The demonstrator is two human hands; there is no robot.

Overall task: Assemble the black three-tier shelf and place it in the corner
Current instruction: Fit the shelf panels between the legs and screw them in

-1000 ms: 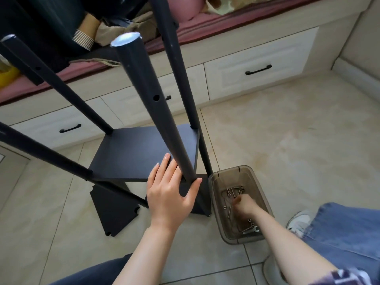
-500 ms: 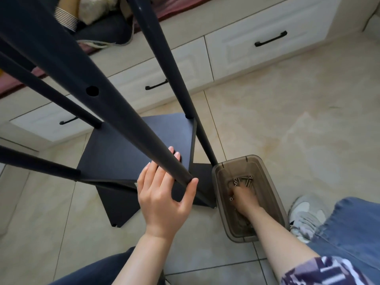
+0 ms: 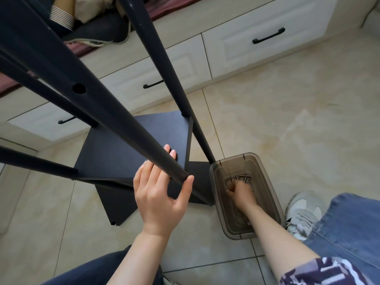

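A person's left hand curls loosely around the near pole of a partly built black shelf standing on a tiled floor, fingers behind the tube and thumb hooked round its front. The right hand reaches down into a smoky translucent plastic bin of screws; its fingers are bunched among the hardware, though what they pinch cannot be made out. The shelf's four poles rise toward the camera from a single fitted board, and a loose black panel lies flat on the tiles beneath, its notched corner jutting out toward the viewer. The bin sits just beside the shelf's right-hand foot, its long edge almost touching the lower panel. A white sneaker and a denim trouser leg crowd the bin's far side. White drawers with black handles run along the back, close behind the shelf. Bare tile stretches open to the right of the shelf and bin.
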